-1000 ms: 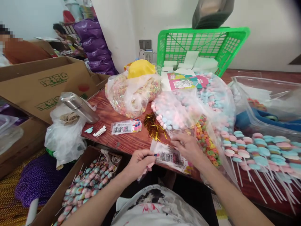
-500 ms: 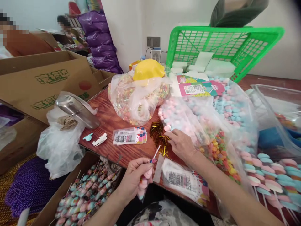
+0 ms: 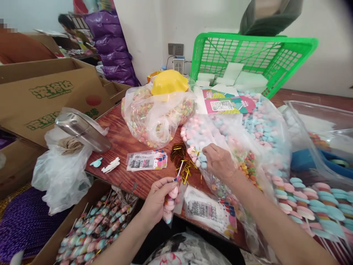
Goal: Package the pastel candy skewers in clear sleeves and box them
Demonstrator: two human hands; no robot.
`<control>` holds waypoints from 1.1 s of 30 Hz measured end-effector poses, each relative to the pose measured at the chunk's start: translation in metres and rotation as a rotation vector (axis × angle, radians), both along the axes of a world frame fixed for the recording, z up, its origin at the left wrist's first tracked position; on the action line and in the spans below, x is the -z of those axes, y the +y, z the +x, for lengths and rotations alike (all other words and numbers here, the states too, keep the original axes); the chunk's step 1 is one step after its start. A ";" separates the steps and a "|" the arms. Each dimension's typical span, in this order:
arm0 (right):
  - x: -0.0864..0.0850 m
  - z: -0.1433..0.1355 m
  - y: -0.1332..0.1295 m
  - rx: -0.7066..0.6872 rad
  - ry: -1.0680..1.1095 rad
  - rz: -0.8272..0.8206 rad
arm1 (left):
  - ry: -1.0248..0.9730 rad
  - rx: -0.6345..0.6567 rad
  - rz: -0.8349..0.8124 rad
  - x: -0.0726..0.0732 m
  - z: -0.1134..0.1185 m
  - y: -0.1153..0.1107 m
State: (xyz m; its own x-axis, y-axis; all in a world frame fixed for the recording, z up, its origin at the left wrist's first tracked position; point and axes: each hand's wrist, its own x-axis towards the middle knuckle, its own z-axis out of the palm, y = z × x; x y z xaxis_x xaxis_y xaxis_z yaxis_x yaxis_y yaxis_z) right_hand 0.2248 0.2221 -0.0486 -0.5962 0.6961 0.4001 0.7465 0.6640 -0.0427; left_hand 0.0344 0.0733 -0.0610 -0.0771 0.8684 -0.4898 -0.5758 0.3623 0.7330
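My left hand (image 3: 157, 198) is closed around a bagged marshmallow skewer (image 3: 169, 204), pink and pale blue, its white stick pointing up from the gathered bag neck. My right hand (image 3: 220, 161) pinches gold twist ties (image 3: 196, 151), which fan out left of the fingertips above a bag of pink and blue marshmallows (image 3: 212, 129). Loose gold twist ties (image 3: 187, 172) lie scattered on the table between both hands, beside a darker bundle of them (image 3: 178, 151). Printed clear bags (image 3: 208, 211) are stacked at the table's front edge.
Unbagged marshmallow skewers (image 3: 311, 200) lie at the right. A carton of wrapped skewers (image 3: 91, 232) stands below the table's left edge. Around the table are a steel flask (image 3: 85, 132), bagged gummies (image 3: 157, 117), a green basket (image 3: 253, 40) and cardboard boxes (image 3: 55, 95). Two people sit behind, far left.
My right hand has lifted away from the twist-tie pile, up and to the right, with gold ties in its fingers. My left hand still holds the bagged skewer. The view has shifted slightly.
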 end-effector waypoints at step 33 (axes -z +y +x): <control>0.002 -0.026 0.021 -0.156 0.323 0.460 | 0.074 0.039 0.191 -0.040 0.011 0.071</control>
